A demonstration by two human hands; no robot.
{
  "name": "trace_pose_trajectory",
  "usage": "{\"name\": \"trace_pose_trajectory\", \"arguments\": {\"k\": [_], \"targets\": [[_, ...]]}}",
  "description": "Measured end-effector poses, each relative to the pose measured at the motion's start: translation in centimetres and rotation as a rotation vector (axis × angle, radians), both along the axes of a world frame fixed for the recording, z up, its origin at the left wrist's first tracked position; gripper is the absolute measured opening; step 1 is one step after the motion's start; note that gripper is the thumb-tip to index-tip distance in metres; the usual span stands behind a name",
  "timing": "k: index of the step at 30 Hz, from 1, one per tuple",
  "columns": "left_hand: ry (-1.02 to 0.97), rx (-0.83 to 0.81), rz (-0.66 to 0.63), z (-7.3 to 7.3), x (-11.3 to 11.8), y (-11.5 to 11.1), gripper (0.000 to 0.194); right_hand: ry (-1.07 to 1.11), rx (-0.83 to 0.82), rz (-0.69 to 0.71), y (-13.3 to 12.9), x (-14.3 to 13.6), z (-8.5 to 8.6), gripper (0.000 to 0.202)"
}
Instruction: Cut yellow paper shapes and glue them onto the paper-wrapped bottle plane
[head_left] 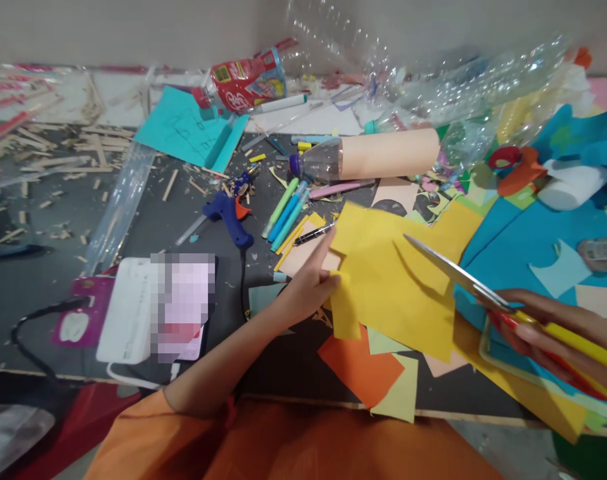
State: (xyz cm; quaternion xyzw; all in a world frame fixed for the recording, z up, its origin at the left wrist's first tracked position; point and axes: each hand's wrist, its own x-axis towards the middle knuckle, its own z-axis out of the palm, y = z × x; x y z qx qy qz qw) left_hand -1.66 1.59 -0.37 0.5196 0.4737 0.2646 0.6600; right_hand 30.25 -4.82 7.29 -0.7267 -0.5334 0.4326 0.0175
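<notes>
nearest the camera, an orange shirt point(283, 447) is cut off by the bottom edge. above it, a sheet of yellow paper point(393, 273) is spread over the front of a dark, cluttered bench point(157, 227), right of centre. its left edge is pinched by the left hand point(303, 293) between thumb and curled fingers, which are mostly hidden; the index finger is stretched out towards a black pen point(312, 234), and whether the pen is touched cannot be told. by the right hand point(568, 317), cut off at the right edge, scissors point(448, 268) are gripped, the blades apparently closed above the paper, where their shadow is cast; the handles are partly covered by fingers. a scrap of orange paper point(361, 370) is partly hidden beneath the sheet. to the left, a blue glue gun point(231, 217) is seen, and a phone point(193, 300) whose screen is masked by coarse squares. clear bottles point(493, 80) at the back are blurred.
</notes>
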Motion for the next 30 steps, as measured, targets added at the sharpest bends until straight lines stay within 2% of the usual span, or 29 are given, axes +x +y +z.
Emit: {"name": "trace_pose_trajectory", "arguments": {"k": [2, 5, 9, 14, 18, 23, 30], "targets": [[-0.031, 0.075, 0.069, -0.5, 0.2, -0.2, 0.069, -0.035, 0.042, -0.052, 0.1, -1.2, -0.5, 0.058], [-0.077, 0.149, 0.130, -1.1, 0.3, -0.4, 0.067, -0.110, 0.077, -0.046, 0.2, -2.5, -1.1, 0.061], [-0.026, 0.181, 0.158, -1.4, 0.1, -0.4, 0.051, -0.147, 0.098, -0.100, 0.2, -2.9, -1.2, 0.061], [0.076, 0.260, 0.051, -1.0, -0.1, -0.3, 0.037, -0.230, 0.085, -0.161, 0.4, -2.8, -1.0, 0.057], [0.175, 0.175, -0.100, -0.5, 0.1, -0.6, 0.049, -0.342, 0.188, -0.096, 0.9, -2.7, -1.4, 0.064], [0.231, 0.263, -0.249, 0.1, 0.5, -1.6, 0.064, -0.560, 0.233, 0.037, 1.6, -2.4, -2.1, 0.091], [0.145, 0.312, -0.301, 0.5, 1.2, -2.4, 0.070, -0.680, 0.408, 0.177, 0.7, -2.2, -3.9, 0.062]]}}
